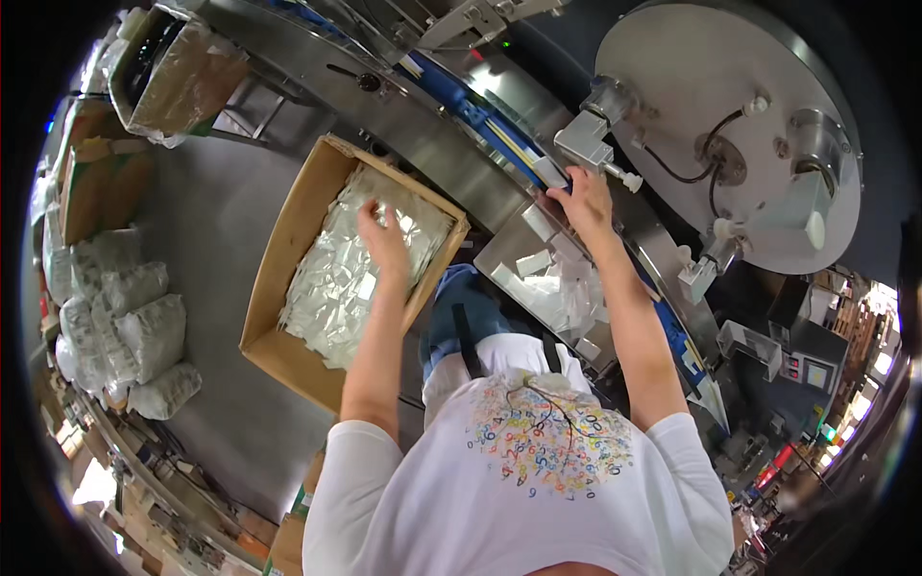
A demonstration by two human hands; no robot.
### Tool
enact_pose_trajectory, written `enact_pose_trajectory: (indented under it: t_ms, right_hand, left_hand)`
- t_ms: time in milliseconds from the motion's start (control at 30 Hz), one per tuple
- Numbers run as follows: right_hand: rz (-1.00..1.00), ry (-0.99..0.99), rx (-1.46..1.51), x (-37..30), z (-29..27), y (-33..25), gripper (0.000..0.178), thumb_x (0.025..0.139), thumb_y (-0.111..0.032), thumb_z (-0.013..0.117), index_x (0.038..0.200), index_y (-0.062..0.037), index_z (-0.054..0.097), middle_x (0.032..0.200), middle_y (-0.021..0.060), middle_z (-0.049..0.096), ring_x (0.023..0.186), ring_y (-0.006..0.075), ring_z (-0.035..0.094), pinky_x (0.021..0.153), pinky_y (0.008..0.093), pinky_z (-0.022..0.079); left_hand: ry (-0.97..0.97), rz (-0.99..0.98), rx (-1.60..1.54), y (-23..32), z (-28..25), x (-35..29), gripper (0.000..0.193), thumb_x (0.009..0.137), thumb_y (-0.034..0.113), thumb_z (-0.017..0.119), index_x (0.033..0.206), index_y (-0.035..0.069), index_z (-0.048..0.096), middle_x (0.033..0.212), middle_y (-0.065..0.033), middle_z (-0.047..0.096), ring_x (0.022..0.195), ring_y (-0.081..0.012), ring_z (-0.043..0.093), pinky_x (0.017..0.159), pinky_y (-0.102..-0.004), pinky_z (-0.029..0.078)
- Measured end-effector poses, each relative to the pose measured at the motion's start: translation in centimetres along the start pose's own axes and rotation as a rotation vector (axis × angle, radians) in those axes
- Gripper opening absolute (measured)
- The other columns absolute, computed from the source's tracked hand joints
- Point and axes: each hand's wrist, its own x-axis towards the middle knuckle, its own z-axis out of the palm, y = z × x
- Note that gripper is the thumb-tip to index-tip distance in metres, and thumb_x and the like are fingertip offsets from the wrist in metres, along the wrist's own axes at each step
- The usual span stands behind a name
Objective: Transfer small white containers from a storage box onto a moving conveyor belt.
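My left hand (384,242) is over a large cardboard box (277,252) filled with small, flat, clear-and-white packets (336,278). Its fingers are bent, with a gap to the thumb, and no packet shows between them. My right hand (590,206) is at the narrow conveyor with blue edges (480,117), thumb and fingers apart. Just beyond those fingertips a whitish packet (549,172) lies on the conveyor; whether they touch it I cannot tell. Between my arms, a metal tray (495,252) carries more loose white and clear packets.
A big round machine plate (672,48) with metal arms (588,140) overhangs the right side, close to my right hand. Stuffed clear bags (154,331) are piled on the floor at left. A plastic-lined crate (192,82) stands at the far left; a control box (812,372) is at right.
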Motion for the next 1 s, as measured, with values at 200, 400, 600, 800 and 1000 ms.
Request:
enact_pose_trajectory:
  t_ms: [200, 400, 600, 800, 1000]
  right_hand:
    - [-0.472, -0.307, -0.174, -9.1, 2.3, -2.7, 0.014, 0.069, -0.014, 0.061, 0.078, -0.0077, 0.053, 0.090, 0.0077, 0.050, 0.089, 0.0253, 0.052, 0.070, 0.0380, 0.048]
    - [-0.220, -0.137, 0.019, -9.7, 3.1, -2.7, 0.014, 0.069, -0.014, 0.063, 0.075, -0.0063, 0.053, 0.089, 0.0095, 0.052, 0.088, 0.0278, 0.052, 0.070, 0.0368, 0.045]
    - [0.385, 0.018, 0.475, 0.5, 1.6, -3.6, 0.018, 0.074, -0.022, 0.067, 0.082, -0.0082, 0.058, 0.086, 0.0086, 0.059, 0.084, 0.0278, 0.056, 0.070, 0.0366, 0.044]
    - [0.071, -0.250, -0.202, -5.9, 2.2, -3.1, 0.018, 0.078, -0.021, 0.058, 0.091, -0.0084, 0.056, 0.083, 0.0105, 0.059, 0.070, 0.0287, 0.060, 0.060, 0.0395, 0.048]
    - [0.002, -0.120, 0.068, -8.2, 4.8, -2.9, 0.012, 0.080, -0.021, 0.059, 0.085, -0.0101, 0.058, 0.081, 0.0090, 0.061, 0.065, 0.0291, 0.060, 0.056, 0.0372, 0.048]
  left_hand:
    - [-0.284, 0.006, 0.431, -11.0, 0.2, 4.1, 0.080, 0.063, 0.039, 0.074, 0.116, -0.009, 0.039, 0.114, -0.0293, 0.047, 0.111, -0.0395, 0.044, 0.090, -0.0414, 0.039]
    - [-0.253, -0.166, 0.794, -9.7, 3.5, 3.8, 0.074, 0.060, 0.038, 0.077, 0.106, -0.008, 0.042, 0.106, -0.0282, 0.050, 0.102, -0.0403, 0.048, 0.090, -0.0400, 0.040]
    - [-0.559, -0.403, 0.149, -12.3, 3.8, 4.8, 0.073, 0.062, 0.034, 0.072, 0.112, -0.014, 0.048, 0.114, -0.0311, 0.051, 0.108, -0.0388, 0.050, 0.092, -0.0351, 0.038]
    - [-0.220, -0.404, 0.216, -13.0, -1.0, 3.5, 0.075, 0.064, 0.033, 0.071, 0.114, -0.017, 0.047, 0.115, -0.0296, 0.051, 0.111, -0.0352, 0.049, 0.095, -0.0341, 0.036]
    - [-0.101, -0.499, -0.157, -7.3, -10.0, 1.5, 0.061, 0.076, 0.012, 0.064, 0.122, -0.016, 0.035, 0.117, -0.0207, 0.050, 0.102, -0.0251, 0.052, 0.089, -0.0320, 0.040]
